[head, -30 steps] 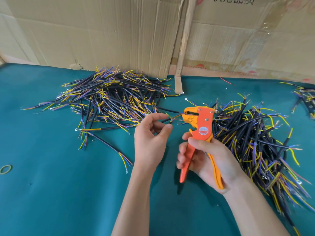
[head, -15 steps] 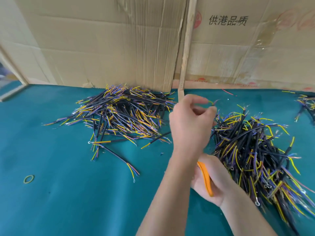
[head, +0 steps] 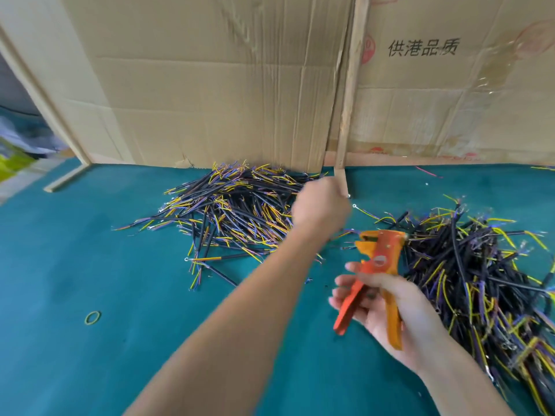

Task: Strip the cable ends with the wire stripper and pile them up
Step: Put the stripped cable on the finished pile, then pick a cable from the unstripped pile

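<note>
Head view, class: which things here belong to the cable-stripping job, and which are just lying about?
Job: wire stripper in right hand; left hand over left cable pile; right cable pile.
Lying about: rubber band; cardboard; wooden strip.

Cardboard wall (head: 210,85), wooden strip (head: 350,94), rubber band (head: 92,318) on teal cloth (head: 90,370)

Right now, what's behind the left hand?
The left hand covers the right edge of the left cable pile, with the cardboard wall and wooden strip beyond. Blur and the hand's back hide whether it holds a cable.
</note>
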Tool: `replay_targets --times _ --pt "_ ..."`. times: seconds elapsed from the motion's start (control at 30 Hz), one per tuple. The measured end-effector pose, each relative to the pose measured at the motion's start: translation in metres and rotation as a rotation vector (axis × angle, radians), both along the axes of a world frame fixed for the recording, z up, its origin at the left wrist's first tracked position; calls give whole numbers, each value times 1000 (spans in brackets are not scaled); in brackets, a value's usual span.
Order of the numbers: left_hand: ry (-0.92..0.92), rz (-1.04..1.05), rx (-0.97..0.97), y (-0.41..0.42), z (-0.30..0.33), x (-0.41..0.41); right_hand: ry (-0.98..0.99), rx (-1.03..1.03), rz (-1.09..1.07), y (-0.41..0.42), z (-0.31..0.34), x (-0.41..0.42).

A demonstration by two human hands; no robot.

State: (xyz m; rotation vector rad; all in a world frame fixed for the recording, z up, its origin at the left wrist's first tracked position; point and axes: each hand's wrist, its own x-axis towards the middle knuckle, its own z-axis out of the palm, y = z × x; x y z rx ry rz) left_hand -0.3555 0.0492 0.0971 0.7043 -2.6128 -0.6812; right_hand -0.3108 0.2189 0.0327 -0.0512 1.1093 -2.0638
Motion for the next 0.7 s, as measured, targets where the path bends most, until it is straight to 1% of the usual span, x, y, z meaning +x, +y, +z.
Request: replay_targets --times 0.1,0.17,0.33,0.47,0.53,0.63,0.7 --pt "-200 177 -76 -70 -20 19 -16 -60 -90 7 1 -9" --pt "-294 201 -102 -95 -33 26 -37 -71 -97 8 0 -11" --pt "-264 239 -39 -111 -35 18 12 -52 -33 6 -2 -9" --pt "-219 223 -54 -124 -26 16 -23 -54 -29 7 -3 -12" --pt "-199 247 -50 -130 -23 17 -35 -67 -24 7 -2 -12" --pt "-183 314 16 -139 -17 21 -36 -63 -20 6 0 -11" --pt "-164 361 116 -144 -13 22 -41 -64 -19 6 -1 -11"
